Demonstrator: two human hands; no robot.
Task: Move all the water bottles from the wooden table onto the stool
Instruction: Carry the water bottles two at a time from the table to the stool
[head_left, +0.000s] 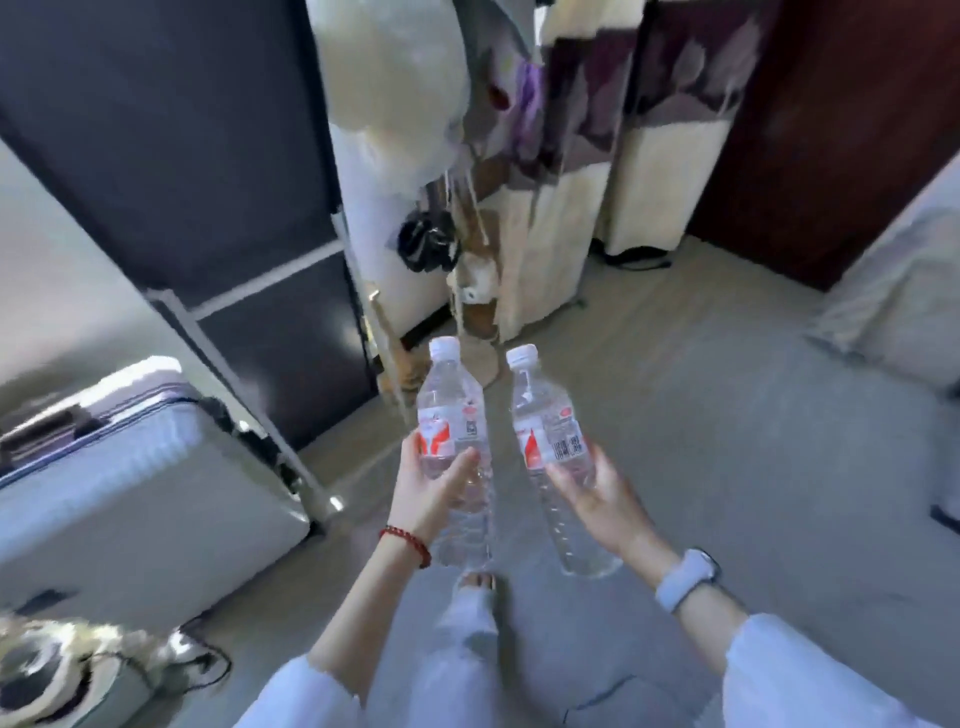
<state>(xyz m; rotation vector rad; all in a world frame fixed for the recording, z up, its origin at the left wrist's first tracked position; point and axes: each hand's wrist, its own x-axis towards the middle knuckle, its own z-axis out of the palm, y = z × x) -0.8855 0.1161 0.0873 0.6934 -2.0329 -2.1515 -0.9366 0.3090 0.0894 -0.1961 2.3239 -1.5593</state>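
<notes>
Two bottles up at centre frame, caps tilted away: left hand (434, 486) wrapped round the left bottle (456, 447), right hand (605, 501) gripping the right bottle (553, 447), a narrow gap between them. Open floor (701, 415) ahead and right. Suitcase (140, 478) crowding lower left; blurred, possibly bedding at right edge.

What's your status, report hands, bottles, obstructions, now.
Left hand shut on left bottle; right hand shut on right bottle. Both capped, carried over bare floor. Stool, table not in view. Suitcase off left, path ahead open.
</notes>
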